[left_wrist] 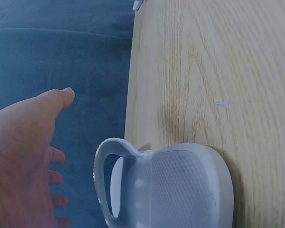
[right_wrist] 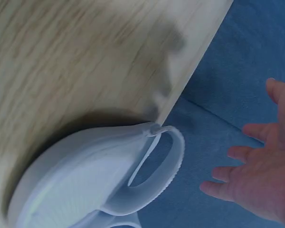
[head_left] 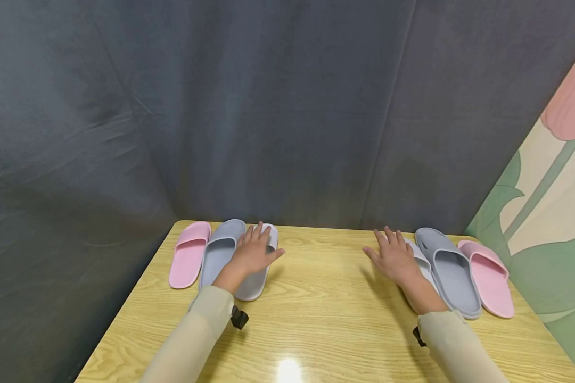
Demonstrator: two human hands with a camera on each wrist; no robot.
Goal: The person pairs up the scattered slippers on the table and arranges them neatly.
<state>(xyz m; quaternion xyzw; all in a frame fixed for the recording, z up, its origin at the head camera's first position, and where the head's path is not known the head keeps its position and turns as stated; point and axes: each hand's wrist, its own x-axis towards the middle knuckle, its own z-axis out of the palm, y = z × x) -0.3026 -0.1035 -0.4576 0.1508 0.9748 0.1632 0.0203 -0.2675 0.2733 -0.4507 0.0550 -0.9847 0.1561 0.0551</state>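
My left hand (head_left: 251,254), fingers spread, hovers over a pale grey slipper (head_left: 253,286) on the table's left side. In the left wrist view this slipper (left_wrist: 185,187) lies sole down with its strap toward the far edge, apart from the hand (left_wrist: 19,156). Over another pale slipper (head_left: 422,261) on the right, my right hand (head_left: 396,260) is held palm down with straight, spread fingers. The right wrist view has that slipper (right_wrist: 80,175) resting on its side or tilted, and the hand (right_wrist: 268,166) holds nothing. My forearm partly hides each pale slipper.
Left of the left hand lie a blue-grey slipper (head_left: 216,259) and a pink slipper (head_left: 187,265). Beyond the right hand are a grey slipper (head_left: 456,282) and a pink one (head_left: 491,283). A dark curtain (head_left: 287,117) hangs behind the wooden table (head_left: 321,298); a flower-painted wall (head_left: 551,213) stands right.
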